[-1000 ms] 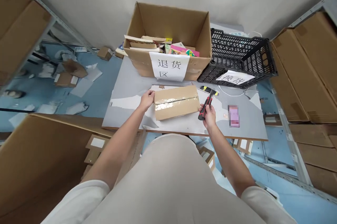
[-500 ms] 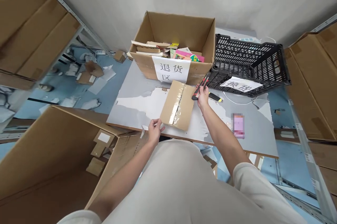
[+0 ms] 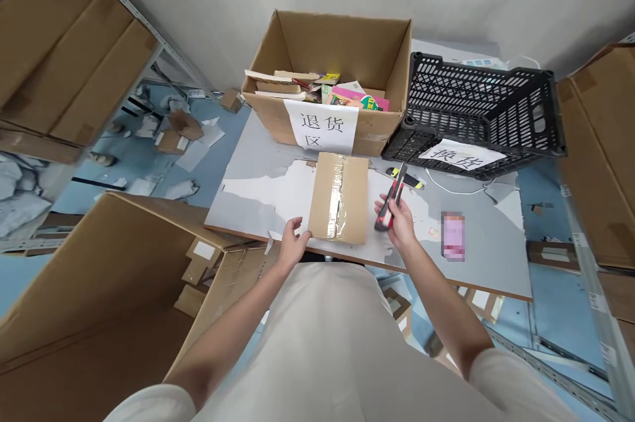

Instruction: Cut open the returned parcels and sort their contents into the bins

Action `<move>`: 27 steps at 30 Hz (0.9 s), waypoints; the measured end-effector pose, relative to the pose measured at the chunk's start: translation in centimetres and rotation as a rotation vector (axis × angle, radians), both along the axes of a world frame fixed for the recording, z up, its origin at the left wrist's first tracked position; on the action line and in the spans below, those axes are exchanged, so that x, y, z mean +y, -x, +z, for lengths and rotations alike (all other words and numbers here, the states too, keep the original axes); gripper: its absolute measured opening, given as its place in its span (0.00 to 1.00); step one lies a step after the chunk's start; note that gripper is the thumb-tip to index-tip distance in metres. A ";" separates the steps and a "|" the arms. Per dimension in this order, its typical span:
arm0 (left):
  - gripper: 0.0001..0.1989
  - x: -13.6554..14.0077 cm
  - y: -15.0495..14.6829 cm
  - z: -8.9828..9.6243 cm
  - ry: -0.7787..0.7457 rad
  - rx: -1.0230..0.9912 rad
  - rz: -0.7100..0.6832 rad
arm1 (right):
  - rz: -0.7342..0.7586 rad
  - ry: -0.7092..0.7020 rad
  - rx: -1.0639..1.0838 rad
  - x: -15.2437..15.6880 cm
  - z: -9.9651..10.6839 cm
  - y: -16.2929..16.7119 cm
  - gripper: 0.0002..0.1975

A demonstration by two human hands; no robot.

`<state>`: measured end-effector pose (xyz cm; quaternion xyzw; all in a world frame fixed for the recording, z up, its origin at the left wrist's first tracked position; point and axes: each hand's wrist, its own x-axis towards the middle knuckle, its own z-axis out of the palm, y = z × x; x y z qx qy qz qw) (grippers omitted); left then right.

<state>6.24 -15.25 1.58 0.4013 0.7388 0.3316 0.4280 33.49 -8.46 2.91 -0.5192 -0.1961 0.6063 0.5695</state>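
Head view: one taped cardboard parcel [image 3: 340,200], lying flat at the near side of a scuffed grey table [image 3: 243,207], its taped seam running away from the wearer, so that its whole length faces up and within reach; one left hand [image 3: 294,243], fingers loosely curled and apart, gripping nothing firmly, thumb at the parcel's near left corner, seemingly to steady it; one right hand [image 3: 403,222], closed around a red-and-black utility knife [image 3: 389,207] just right of the parcel, blade end directed away from the wearer, presumably for safety; one black-and-yellow cutter [image 3: 405,178], lying beyond that knife, unheld; one large topless carton [image 3: 374,135] at the rear, books [image 3: 278,81] inside, paper sign [image 3: 322,126] on its front, likely so the label reads from the working side; one black plastic crate [image 3: 446,134] beside it, likewise signed, probably for the same reason; one pink blurred item [image 3: 453,237] at right, identity unclear, well apart from the parcel.
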 end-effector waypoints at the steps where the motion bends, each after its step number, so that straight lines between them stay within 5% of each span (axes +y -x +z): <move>1: 0.29 1.0 0.3 0.1 -0.002 0.031 -0.070 | 0.051 0.074 0.016 -2.3 0.1 -0.6 0.15; 7: 0.48 12.8 0.6 1.0 -0.135 0.209 -0.448 | 0.091 0.268 0.197 -11.1 -0.7 0.9 0.18; 10: 0.45 19.0 -0.2 1.1 -0.262 0.256 -0.539 | 0.011 0.254 0.213 -11.7 -1.2 3.1 0.18; 13: 0.38 22.0 -0.9 0.7 -0.236 0.178 -0.568 | -0.100 0.245 0.195 -11.4 -1.3 4.8 0.18; 18: 0.32 19.0 1.0 0.4 -0.288 0.187 -0.430 | -0.235 0.191 0.144 -11.1 -2.1 4.9 0.20; 22: 0.30 13.1 3.7 -0.3 -0.338 0.210 -0.246 | -0.273 0.099 0.074 -9.0 -2.4 3.8 0.23; 27: 0.34 5.4 4.3 -0.9 -0.166 0.313 0.109 | -0.128 -0.009 -0.136 -4.3 -1.1 4.1 0.20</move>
